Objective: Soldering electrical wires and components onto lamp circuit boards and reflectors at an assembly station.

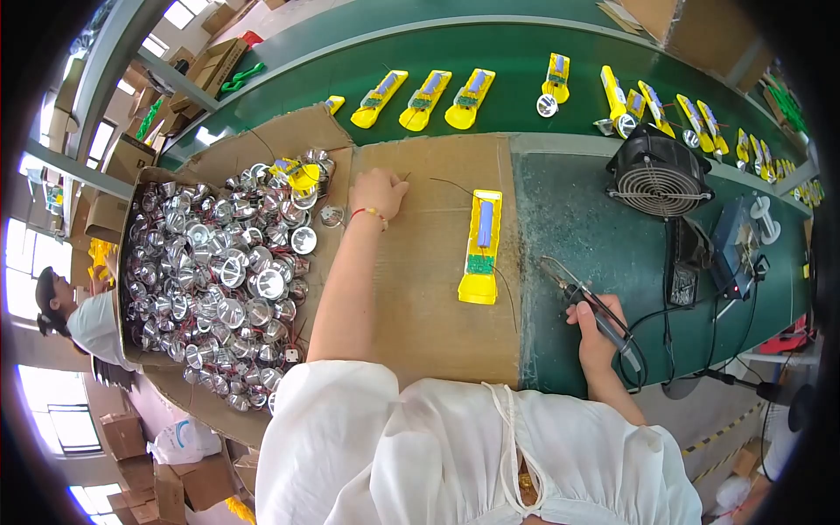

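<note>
My right hand (598,325) grips a soldering iron (588,293), its tip pointing up and left over the green bench mat. My left hand (379,192) rests over the cardboard sheet with its fingers curled together; a thin dark line shows at the fingertips, and what they hold, if anything, I cannot make out. Between my hands lies a yellow flashlight housing (479,289) with a blue battery cell (485,226), a green circuit board (480,264) and loose black wires. Left of my left hand, a single silver reflector (332,216) sits beside a box of reflectors (231,271).
More yellow housings (423,101) line the green conveyor belt (516,79) beyond the bench. To the right stand a black fan (661,175), a soldering station (739,245) and trailing cables. Another yellow housing (304,178) lies on the reflectors. A person (92,324) is at far left.
</note>
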`<action>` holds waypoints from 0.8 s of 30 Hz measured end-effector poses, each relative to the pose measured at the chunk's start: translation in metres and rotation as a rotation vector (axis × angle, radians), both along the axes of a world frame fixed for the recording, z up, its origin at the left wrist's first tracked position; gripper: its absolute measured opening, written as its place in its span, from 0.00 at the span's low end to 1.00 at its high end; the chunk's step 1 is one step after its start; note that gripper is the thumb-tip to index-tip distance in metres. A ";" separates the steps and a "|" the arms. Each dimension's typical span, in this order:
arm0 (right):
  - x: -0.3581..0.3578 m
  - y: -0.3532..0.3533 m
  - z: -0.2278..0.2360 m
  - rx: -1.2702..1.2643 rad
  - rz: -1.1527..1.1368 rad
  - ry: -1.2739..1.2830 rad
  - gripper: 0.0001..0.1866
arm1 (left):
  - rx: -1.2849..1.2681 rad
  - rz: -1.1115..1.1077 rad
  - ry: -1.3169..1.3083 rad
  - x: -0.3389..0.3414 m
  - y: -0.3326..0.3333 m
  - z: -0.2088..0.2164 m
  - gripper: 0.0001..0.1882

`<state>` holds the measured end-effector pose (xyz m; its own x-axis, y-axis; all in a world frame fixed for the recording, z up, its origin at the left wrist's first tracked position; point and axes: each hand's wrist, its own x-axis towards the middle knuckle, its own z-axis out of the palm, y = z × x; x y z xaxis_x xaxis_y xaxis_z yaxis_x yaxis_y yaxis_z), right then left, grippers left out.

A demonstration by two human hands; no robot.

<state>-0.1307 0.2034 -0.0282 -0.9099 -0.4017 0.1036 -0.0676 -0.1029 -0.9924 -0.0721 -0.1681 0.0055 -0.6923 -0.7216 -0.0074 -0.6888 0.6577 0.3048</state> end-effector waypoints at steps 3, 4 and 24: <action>0.001 0.001 0.003 0.003 -0.028 0.017 0.07 | 0.288 -0.078 0.246 0.007 0.029 0.009 0.11; 0.001 0.002 0.006 0.023 -0.055 0.005 0.07 | 0.441 -0.059 0.330 0.009 0.049 0.014 0.09; 0.015 -0.037 0.014 0.194 0.252 0.012 0.07 | 0.548 0.008 0.540 0.053 0.154 -0.014 0.07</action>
